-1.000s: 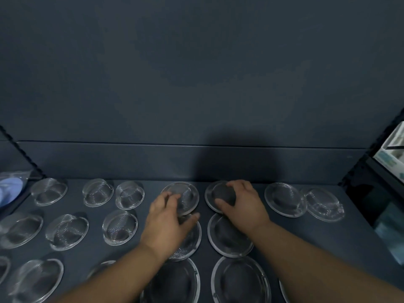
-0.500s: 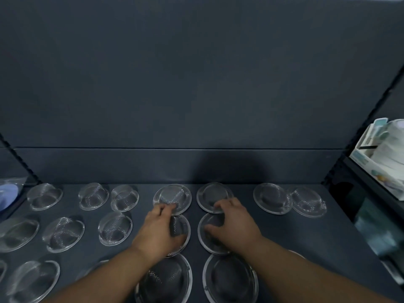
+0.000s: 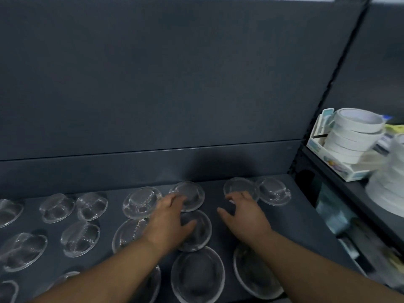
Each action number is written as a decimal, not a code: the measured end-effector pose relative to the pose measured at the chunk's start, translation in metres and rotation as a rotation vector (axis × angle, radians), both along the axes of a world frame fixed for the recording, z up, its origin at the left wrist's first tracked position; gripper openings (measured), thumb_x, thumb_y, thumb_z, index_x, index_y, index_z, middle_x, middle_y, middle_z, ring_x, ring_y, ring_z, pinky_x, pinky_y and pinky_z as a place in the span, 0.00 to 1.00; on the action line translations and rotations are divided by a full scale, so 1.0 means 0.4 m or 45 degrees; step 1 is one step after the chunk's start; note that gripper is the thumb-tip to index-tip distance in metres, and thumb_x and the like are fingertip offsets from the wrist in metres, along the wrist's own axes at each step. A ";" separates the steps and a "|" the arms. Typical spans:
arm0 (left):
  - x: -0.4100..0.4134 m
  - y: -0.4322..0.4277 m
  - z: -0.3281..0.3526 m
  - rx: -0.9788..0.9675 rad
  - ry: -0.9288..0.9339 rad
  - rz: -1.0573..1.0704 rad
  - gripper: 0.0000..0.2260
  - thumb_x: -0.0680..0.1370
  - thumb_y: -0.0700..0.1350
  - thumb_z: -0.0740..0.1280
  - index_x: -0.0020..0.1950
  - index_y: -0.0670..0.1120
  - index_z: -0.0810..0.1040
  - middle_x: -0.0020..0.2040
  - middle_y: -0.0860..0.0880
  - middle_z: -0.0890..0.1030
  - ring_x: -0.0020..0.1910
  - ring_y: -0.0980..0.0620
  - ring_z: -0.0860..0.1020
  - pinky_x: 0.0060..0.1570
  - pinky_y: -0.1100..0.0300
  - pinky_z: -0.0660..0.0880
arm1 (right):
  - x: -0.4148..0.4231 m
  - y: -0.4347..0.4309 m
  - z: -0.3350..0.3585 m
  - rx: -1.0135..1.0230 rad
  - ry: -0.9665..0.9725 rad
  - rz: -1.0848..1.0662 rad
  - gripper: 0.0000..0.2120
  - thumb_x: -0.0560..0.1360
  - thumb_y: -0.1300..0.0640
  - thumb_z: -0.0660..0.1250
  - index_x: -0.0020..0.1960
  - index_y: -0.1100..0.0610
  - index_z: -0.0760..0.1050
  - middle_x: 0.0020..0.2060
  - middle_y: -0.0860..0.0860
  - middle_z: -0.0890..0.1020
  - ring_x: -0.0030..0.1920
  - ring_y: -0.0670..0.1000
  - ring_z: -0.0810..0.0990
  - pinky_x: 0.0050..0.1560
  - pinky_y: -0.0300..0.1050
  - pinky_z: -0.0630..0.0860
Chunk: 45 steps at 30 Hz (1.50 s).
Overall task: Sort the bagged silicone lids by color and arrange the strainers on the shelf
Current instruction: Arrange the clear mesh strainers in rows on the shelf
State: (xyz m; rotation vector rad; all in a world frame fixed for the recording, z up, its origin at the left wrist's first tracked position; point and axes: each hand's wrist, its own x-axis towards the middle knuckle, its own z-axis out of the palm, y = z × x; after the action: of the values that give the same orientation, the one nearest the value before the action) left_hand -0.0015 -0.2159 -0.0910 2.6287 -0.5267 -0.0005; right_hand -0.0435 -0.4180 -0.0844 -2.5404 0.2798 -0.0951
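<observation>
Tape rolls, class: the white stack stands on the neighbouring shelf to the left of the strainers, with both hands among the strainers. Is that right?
Wrong side. The head view shows the white stack of tape rolls on the neighbouring shelf to the right of the strainers. The left hand and right hand are indeed among the strainers.

Dark grey matte back panel point(image 3: 175, 84) stands beyond the left hand point(image 3: 168, 221), dimly lit. Right of the right hand point(image 3: 244, 215), a black side shelf point(image 3: 354, 191) holds stacked white tape rolls point(image 3: 354, 136).
</observation>
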 end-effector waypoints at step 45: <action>0.146 -0.396 -0.035 -0.055 0.223 -0.257 0.27 0.74 0.50 0.69 0.70 0.48 0.62 0.71 0.48 0.66 0.69 0.50 0.66 0.67 0.60 0.64 | 0.094 -0.309 -0.047 -0.120 0.156 -0.280 0.26 0.76 0.51 0.64 0.73 0.48 0.62 0.72 0.53 0.63 0.69 0.57 0.65 0.67 0.45 0.65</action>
State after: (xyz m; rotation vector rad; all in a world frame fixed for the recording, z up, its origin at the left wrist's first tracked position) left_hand 0.0570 -0.3741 -0.1048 2.4925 -0.7188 -0.2770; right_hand -0.0058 -0.5417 -0.1032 -2.6042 0.6164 -0.0376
